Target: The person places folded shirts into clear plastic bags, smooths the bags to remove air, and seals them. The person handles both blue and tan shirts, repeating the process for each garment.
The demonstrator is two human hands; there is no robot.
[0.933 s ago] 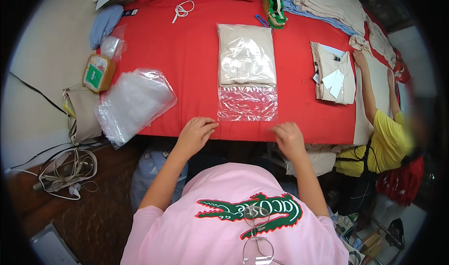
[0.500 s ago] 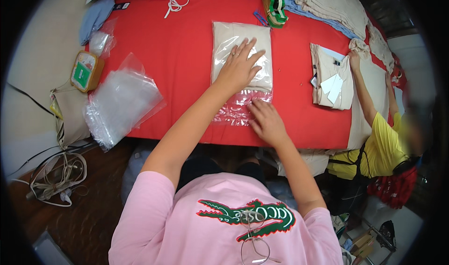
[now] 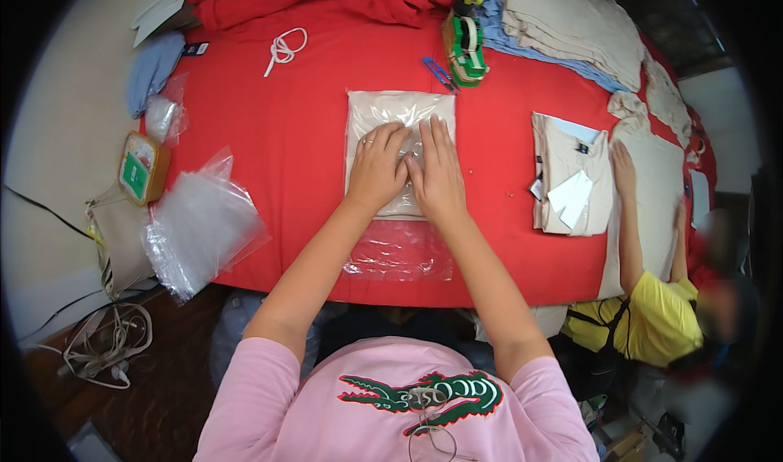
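A folded beige garment in a clear plastic bag [image 3: 390, 107] lies flat on the red-covered table [image 3: 285, 144]. Both palms rest on top of it, side by side. My left hand [image 3: 378, 167] presses on its left half with fingers outstretched and a ring on one finger. On the right half lies my right hand [image 3: 439, 172], fingers straight and pointing away from me, its thumb near the left hand. Below the garment the bag's loose flap [image 3: 397, 254] spreads toward the table's front edge. Neither hand grips anything.
Clear bags [image 3: 204, 225] are stacked at left beside a lidded box [image 3: 140, 168]. A green tape dispenser [image 3: 466, 50] and blue snips [image 3: 439, 72] lie behind the package. Rightward is a folded beige garment with white tags [image 3: 571, 193]; a yellow-shirted person [image 3: 652, 315] handles cloth beyond.
My right hand has moved from the bag's flap up onto the garment, beside my left hand. The view has shifted, so the table appears lower. The neighbour's arms have moved over the cloth.
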